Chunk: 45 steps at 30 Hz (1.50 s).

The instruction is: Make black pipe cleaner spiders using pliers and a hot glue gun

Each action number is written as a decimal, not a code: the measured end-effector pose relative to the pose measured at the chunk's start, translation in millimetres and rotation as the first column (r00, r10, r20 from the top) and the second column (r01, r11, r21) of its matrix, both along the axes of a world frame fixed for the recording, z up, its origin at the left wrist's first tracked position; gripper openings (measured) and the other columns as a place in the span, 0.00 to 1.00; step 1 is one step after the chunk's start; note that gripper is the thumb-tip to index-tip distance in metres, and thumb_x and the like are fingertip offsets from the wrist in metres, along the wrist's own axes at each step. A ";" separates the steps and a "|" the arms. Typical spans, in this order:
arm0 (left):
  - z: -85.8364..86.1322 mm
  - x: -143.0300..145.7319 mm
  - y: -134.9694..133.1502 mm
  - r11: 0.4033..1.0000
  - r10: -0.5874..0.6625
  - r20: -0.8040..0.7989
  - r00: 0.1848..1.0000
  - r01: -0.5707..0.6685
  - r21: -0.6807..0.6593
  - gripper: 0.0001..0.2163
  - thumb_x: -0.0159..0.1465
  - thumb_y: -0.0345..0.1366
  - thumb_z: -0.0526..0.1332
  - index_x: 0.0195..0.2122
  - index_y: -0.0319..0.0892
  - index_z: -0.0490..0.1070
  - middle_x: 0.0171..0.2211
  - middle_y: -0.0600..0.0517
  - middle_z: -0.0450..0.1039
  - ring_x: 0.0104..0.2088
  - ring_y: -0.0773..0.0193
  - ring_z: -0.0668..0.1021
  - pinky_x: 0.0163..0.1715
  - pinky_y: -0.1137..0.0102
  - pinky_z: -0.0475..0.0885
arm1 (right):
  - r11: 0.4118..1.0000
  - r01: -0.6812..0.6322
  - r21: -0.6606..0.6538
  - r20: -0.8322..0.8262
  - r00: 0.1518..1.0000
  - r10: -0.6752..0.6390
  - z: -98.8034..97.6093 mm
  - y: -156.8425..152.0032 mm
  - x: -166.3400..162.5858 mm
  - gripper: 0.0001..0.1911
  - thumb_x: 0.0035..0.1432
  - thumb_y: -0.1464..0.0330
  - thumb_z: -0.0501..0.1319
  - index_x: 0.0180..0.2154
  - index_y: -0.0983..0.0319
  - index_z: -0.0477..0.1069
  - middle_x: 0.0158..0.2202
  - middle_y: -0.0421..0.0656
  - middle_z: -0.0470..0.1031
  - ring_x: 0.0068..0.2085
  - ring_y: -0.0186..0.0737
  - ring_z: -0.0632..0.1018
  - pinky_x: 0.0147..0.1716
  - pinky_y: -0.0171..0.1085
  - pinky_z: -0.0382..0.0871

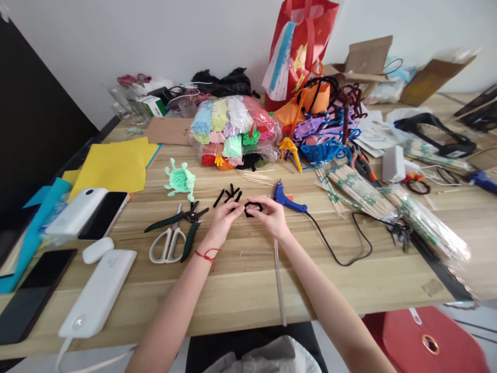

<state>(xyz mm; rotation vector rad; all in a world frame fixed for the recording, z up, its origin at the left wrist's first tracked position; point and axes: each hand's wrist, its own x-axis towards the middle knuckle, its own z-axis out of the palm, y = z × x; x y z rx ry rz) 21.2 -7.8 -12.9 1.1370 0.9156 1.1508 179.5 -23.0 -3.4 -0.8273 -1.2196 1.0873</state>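
My left hand (225, 220) and my right hand (272, 215) meet over the middle of the wooden table (240, 280). Both pinch a short black pipe cleaner (252, 207) bent into a small loop between the fingertips. Several cut black pipe cleaner pieces (230, 195) lie just beyond my hands. A red string is tied round my left wrist.
Scissors (169, 242) and green-handled pliers (182, 220) lie left of my hands; a blue glue gun (287, 199) with a black cord lies right. A glue stick (280, 282), a bag of coloured pipe cleaners (233, 129), bamboo sticks (361, 191), phones and power banks (99, 292) surround them.
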 end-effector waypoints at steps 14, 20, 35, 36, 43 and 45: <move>9.6 4.3 -4.7 0.999 0.000 -0.120 0.993 0.005 0.042 0.14 0.55 0.47 0.66 0.29 0.40 0.70 0.30 0.54 0.68 0.32 0.67 0.69 0.33 0.72 0.64 | 0.969 0.009 -0.247 -0.128 0.991 -0.042 4.8 -0.6 0.0 0.17 0.39 0.61 0.73 0.34 0.59 0.78 0.30 0.41 0.80 0.31 0.38 0.80 0.36 0.40 0.77; 10.9 4.1 -5.8 0.996 0.076 -0.046 0.996 -0.074 0.048 0.17 0.63 0.53 0.55 0.35 0.45 0.57 0.32 0.55 0.68 0.24 0.72 0.64 0.26 0.74 0.60 | 0.930 0.009 -0.368 -0.188 0.979 -0.084 3.3 2.1 4.6 0.21 0.42 0.55 0.71 0.37 0.60 0.75 0.30 0.40 0.78 0.30 0.40 0.81 0.25 0.36 0.77; 4.3 1.0 -3.4 0.999 -0.023 0.000 1.000 0.023 0.029 0.14 0.59 0.48 0.62 0.36 0.42 0.69 0.26 0.56 0.61 0.27 0.69 0.63 0.30 0.73 0.60 | 0.935 -0.046 -0.352 -0.217 0.976 -0.033 13.5 -4.6 3.4 0.18 0.47 0.59 0.69 0.39 0.59 0.74 0.28 0.37 0.74 0.19 0.25 0.69 0.13 0.26 0.58; 3.8 0.7 -3.4 0.999 -0.025 0.008 1.000 0.025 0.024 0.14 0.59 0.47 0.63 0.36 0.42 0.69 0.26 0.56 0.61 0.28 0.69 0.64 0.30 0.74 0.60 | 0.936 -0.051 -0.347 -0.224 0.974 -0.030 13.8 -5.0 3.2 0.17 0.46 0.59 0.69 0.38 0.59 0.75 0.28 0.38 0.74 0.20 0.26 0.69 0.14 0.26 0.59; 9.3 2.7 -3.9 0.999 -0.051 0.031 0.998 0.051 0.008 0.17 0.57 0.51 0.64 0.29 0.40 0.67 0.27 0.54 0.63 0.29 0.68 0.66 0.32 0.72 0.62 | 0.927 -0.022 -0.375 -0.186 0.981 -0.053 18.2 -6.8 1.2 0.18 0.42 0.59 0.71 0.35 0.60 0.76 0.28 0.40 0.75 0.26 0.30 0.72 0.19 0.28 0.64; 11.9 4.3 -4.8 0.997 -0.071 0.076 0.995 0.071 0.004 0.17 0.57 0.51 0.63 0.27 0.40 0.66 0.26 0.55 0.62 0.28 0.69 0.65 0.30 0.73 0.62 | 0.925 -0.013 -0.379 -0.191 0.980 -0.064 20.0 -6.8 0.6 0.19 0.40 0.59 0.72 0.35 0.61 0.76 0.28 0.40 0.75 0.25 0.30 0.72 0.18 0.28 0.64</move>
